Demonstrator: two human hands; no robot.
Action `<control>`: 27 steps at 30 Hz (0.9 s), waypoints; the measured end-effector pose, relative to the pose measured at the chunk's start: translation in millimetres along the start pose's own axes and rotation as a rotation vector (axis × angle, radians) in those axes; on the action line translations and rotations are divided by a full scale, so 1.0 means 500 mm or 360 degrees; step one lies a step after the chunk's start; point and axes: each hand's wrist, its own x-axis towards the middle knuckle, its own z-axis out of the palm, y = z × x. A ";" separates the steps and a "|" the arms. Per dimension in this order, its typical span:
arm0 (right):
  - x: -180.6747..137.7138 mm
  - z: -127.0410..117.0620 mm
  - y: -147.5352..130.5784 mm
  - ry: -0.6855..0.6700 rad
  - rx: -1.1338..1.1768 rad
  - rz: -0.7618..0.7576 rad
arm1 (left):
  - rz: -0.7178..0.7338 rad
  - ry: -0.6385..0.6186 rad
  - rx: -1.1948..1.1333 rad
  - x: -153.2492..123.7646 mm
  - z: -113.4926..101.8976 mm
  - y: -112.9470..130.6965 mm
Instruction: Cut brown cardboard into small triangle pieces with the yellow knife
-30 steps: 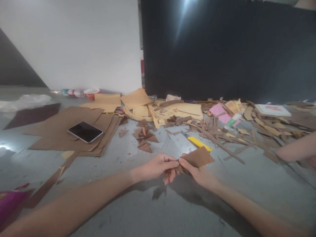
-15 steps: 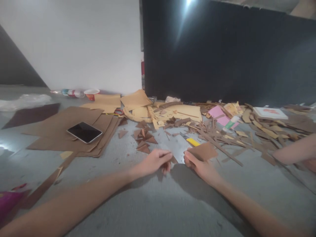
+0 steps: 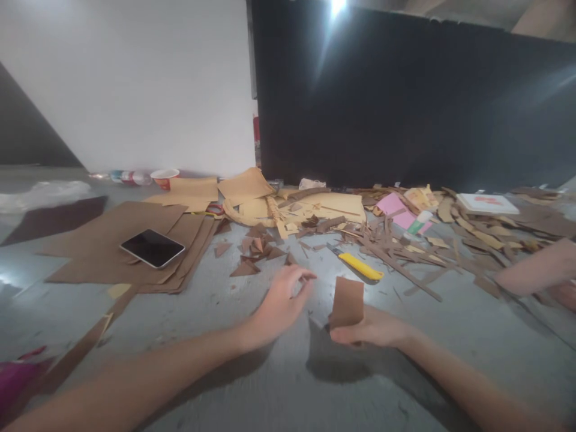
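Both forearms are bare from the picture's lower edge up to the wrists behind the fingers (image 3: 302, 276). The left hand (image 3: 281, 300) and right hand (image 3: 375, 330) are likewise uncovered.

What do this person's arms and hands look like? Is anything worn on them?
Both arms are bare as far as the picture shows, with no sleeve on the left forearm or right forearm. The left hand and right hand are ungloved. No watch, bracelet or ring shows, though the picture is soft.
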 end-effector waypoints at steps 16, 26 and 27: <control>0.022 -0.008 0.019 0.0523 -0.0219 -0.0348 | -0.0306 0.0025 -0.0551 -0.011 0.027 -0.001; 0.033 0.001 0.056 0.1253 -0.1670 -0.1245 | -0.0325 0.0304 -0.0579 0.016 0.014 -0.043; 0.033 0.003 0.056 0.1276 -0.1773 -0.1292 | -0.0326 0.0301 -0.0580 0.015 0.015 -0.042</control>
